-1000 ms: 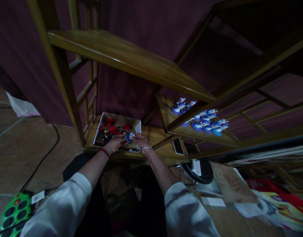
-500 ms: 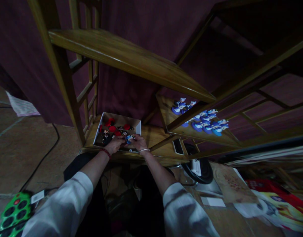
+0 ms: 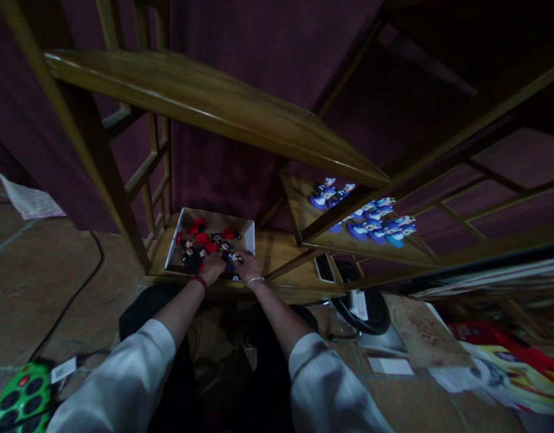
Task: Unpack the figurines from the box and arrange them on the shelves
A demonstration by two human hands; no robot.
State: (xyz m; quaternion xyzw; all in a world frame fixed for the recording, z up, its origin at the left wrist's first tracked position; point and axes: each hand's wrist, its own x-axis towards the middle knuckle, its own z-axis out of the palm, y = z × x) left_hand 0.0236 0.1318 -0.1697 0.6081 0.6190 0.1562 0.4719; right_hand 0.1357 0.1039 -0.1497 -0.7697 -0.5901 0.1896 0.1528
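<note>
An open cardboard box (image 3: 168, 252) with white edges sits on the low wooden shelf, holding several small red and black figurines (image 3: 201, 239). Over its front part is my left hand (image 3: 213, 266), its fingers pointing down among the figurines; whether it grips one is hidden. My right hand (image 3: 248, 266) is at the box's front right, closed on a small blue and white figurine (image 3: 234, 257). On the raised shelf to the right stand several blue and white figurines (image 3: 371, 225).
A dark phone (image 3: 324, 267) lies on the low shelf right of the box. Wooden shelf boards (image 3: 204, 96) cross above my hands. A black round stool seat (image 3: 369, 311) stands at the right, and a green power strip (image 3: 24, 394) lies on the floor at lower left.
Both hands have moved slightly left and down toward the box, and the blue figurine is lower, between them. The view has shifted a little.
</note>
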